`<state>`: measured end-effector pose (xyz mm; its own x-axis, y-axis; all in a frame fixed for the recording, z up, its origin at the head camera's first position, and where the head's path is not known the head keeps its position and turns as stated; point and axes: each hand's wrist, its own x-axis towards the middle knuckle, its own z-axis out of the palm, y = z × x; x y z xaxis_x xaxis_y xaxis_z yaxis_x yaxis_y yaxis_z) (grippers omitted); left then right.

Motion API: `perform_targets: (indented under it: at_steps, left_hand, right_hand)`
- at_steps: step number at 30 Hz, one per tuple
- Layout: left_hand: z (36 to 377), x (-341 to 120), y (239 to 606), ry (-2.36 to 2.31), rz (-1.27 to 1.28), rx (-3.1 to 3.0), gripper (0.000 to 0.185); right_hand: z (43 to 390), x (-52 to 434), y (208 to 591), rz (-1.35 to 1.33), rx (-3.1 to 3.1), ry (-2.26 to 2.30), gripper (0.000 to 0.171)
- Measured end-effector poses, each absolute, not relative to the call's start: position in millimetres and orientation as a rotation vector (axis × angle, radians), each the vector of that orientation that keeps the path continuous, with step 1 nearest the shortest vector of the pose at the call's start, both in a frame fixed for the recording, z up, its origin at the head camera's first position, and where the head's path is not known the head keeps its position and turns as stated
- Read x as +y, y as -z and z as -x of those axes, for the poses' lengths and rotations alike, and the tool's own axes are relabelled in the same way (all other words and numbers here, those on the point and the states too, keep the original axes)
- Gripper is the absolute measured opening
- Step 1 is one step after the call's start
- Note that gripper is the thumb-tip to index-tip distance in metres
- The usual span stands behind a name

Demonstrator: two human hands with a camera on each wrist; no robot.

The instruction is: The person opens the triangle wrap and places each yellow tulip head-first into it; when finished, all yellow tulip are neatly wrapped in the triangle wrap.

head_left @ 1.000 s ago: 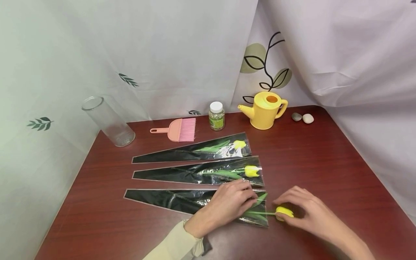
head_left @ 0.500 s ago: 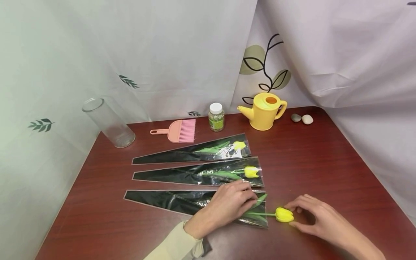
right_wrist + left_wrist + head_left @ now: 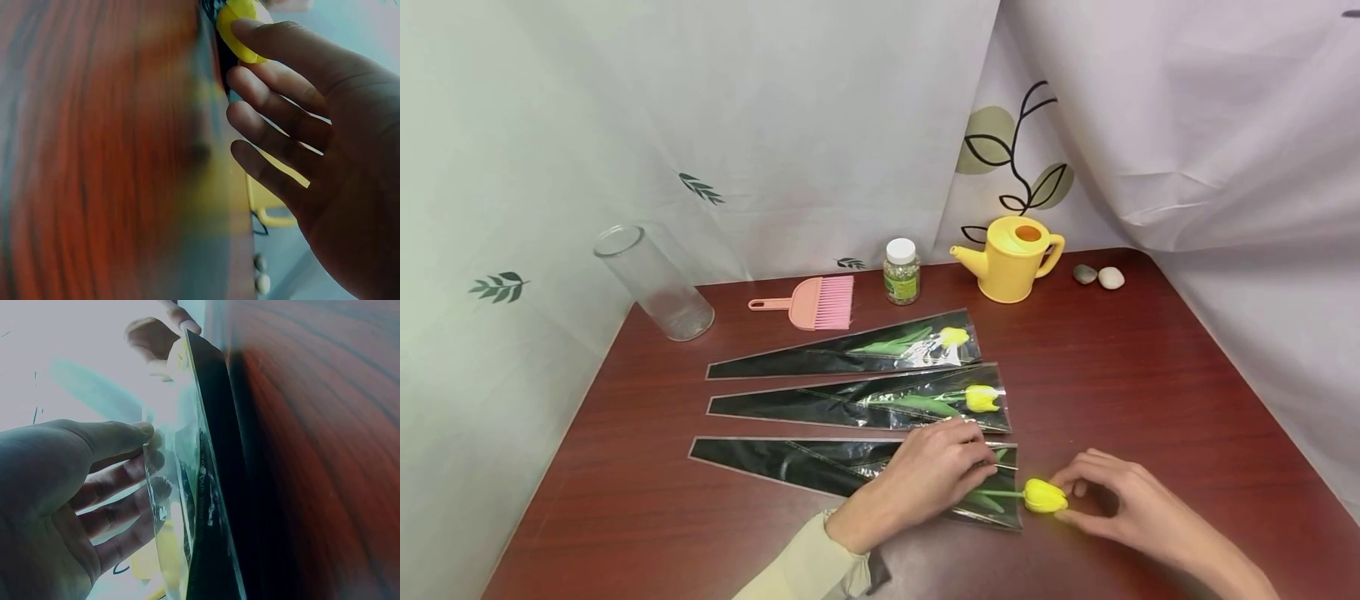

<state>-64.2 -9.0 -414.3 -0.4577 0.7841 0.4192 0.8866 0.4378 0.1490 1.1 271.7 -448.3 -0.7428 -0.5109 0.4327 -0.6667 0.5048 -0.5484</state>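
Note:
Nearest me on the dark red table [image 3: 1150, 375] lies a black-and-clear cone sleeve [image 3: 790, 462]. My left hand [image 3: 988, 462] rests on its wide end. In the left wrist view the left hand [image 3: 147, 456] pinches the sleeve's clear film [image 3: 187, 487] between thumb and fingers. A yellow tulip [image 3: 1043, 496] pokes out of that end, its stem and leaves inside the sleeve. My right hand [image 3: 1063, 500] pinches the bloom, and the right wrist view shows the right hand [image 3: 250, 50] with its thumb on the bloom [image 3: 234, 25].
Two more sleeved yellow tulips [image 3: 850, 404] [image 3: 850, 354] lie parallel behind. Along the back stand a glass cylinder [image 3: 655, 283], a pink brush [image 3: 820, 302], a small jar [image 3: 901, 271], a yellow watering can [image 3: 1011, 260] and two pebbles [image 3: 1099, 276]. Curtains close off the back and sides.
My right hand has slid the tulip a little to the left, so more of the stem and leaf is inside the sleeve. The left hand has stayed on the sleeve's wide end.

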Motion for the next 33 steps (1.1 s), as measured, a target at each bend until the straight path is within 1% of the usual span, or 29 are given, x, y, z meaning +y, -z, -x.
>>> perform_targets:
  at_steps: [5,12,14,27,33]
  left_hand:
    - [64,-9,413,0.509,1.449,-2.399,0.009]
    - [62,-6,411,0.519,1.467,-2.377,0.008]
    - [62,-6,410,0.515,1.478,-2.351,0.008]
    - [63,-6,409,0.518,1.500,-2.341,0.007]
    - [63,-5,410,0.511,1.490,-2.364,0.007]
  right_hand:
    - [5,258,450,-1.026,-2.542,-1.121,0.045]
    - [7,243,451,-1.023,-2.582,-1.169,0.031]
    - [7,240,451,-1.023,-2.577,-1.184,0.030]
    - [10,230,454,-1.034,-2.512,-1.113,0.029]
    - [13,236,448,-1.043,-2.565,-1.028,0.030]
